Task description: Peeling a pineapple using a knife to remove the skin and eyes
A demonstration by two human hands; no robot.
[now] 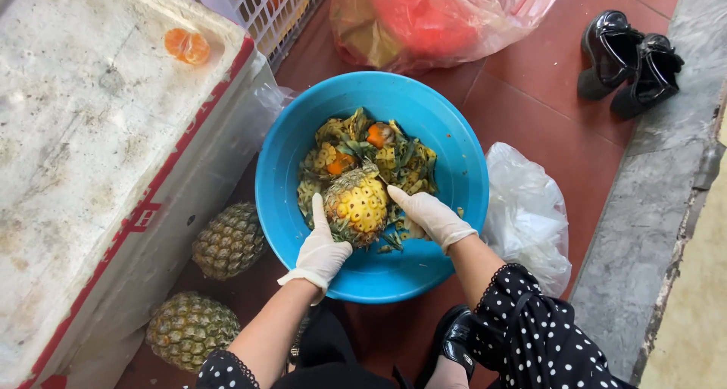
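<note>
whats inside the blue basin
The blue basin holds a partly peeled pineapple, gripped by the left hand and right hand, on green-yellow peelings. The peelings hide the basin's bottom.

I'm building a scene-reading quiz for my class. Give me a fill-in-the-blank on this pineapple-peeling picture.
1. Both hands, the left hand and the right hand, wear white ____.
2. The half-peeled pineapple is held over a round ____ basin.
3. The number of unpeeled pineapples on the floor beside the basin is ____.
4. A pair of black ____ stands on the red tiles.

Missing words: gloves; blue; two; shoes
</note>
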